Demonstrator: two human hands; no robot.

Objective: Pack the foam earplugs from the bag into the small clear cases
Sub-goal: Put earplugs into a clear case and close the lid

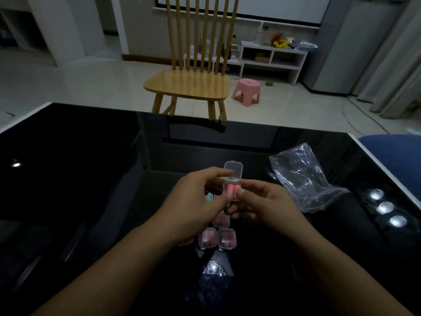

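Observation:
Above the black glossy table (91, 179) both hands hold one small clear case (232, 176) whose lid stands open and upright. Pink foam earplugs (232, 188) lie in its base. My left hand (198, 201) pinches the case from the left, its index finger reaching to the lid. My right hand (266, 206) pinches the base from the right, thumb against the earplugs. Under the hands lie shut clear cases with pink earplugs inside: two side by side (217, 237) and one (221, 221) partly hidden. A clear plastic bag (300, 179) lies crumpled at the right.
A wooden chair (189, 83) stands past the table's far edge, with a pink stool (247, 91) on the floor beyond it. Something blue (396, 156) sits off the table's right edge. A green item (208, 197) shows partly behind my left hand. Lamp reflections dot the tabletop.

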